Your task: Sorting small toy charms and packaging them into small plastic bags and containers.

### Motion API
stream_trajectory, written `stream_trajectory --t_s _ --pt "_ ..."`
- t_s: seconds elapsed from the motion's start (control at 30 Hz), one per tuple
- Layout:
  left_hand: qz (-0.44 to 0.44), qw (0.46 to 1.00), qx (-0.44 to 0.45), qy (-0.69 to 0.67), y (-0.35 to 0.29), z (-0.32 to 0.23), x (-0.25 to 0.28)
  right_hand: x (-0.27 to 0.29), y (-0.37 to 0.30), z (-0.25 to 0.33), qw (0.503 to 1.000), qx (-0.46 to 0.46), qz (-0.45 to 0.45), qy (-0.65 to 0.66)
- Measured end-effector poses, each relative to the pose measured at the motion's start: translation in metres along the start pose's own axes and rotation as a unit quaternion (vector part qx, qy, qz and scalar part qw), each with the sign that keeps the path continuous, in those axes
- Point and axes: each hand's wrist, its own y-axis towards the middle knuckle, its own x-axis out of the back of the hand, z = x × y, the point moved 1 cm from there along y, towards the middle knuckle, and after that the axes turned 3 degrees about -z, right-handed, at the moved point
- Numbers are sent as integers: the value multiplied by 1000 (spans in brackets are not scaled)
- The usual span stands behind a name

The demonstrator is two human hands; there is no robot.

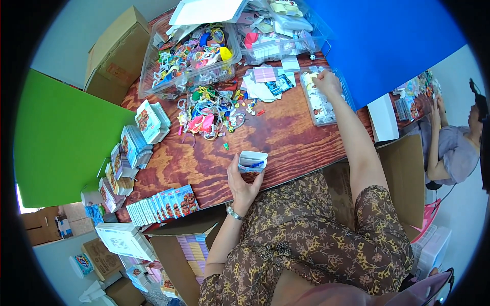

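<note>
Near the table's front edge my left hand (244,184) grips a small printed carton (252,162), held upright with its top open and something blue inside. My right hand (327,83) reaches to the far right, over a clear plastic tray (325,120) of small white and pale packets (317,100). Its fingers are bent at the packets; whether one is pinched in them I cannot make out. Beyond my left hand lies a loose heap of small colourful trinkets and bands (208,115). A row of blue cartons (168,204) stands at the table's front left.
Two clear bins hold trinkets (190,60) and flat packets (275,35). Stacks of flat cartons (133,145) line the left edge beside a green partition (66,137). A blue partition (388,41) rises at right, with another person (454,148) beyond. Cardboard boxes (176,265) stand below the table's edge.
</note>
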Motion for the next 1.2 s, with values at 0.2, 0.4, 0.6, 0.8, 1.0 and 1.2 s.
stream_trajectory --t_s 0.2,0.4,0.6,0.8,1.0,1.2 --pt "5 1000 3 -3 -4 2 3 15 -2 -35 994 39 -9 104" --pt "9 1000 -7 -1 -1 1 1 35 -31 -36 969 178 68 159" --pt "20 1000 6 -10 -4 1 -1 38 -71 -11 962 235 96 -102" --pt "23 1000 4 -5 -5 1 0 18 -73 -22 958 277 32 -67" --pt "19 1000 -1 1 -5 4 1 28 -66 -37 961 160 173 146" --pt "0 998 51 -27 8 -7 -8 53 -97 1 906 204 234 287"
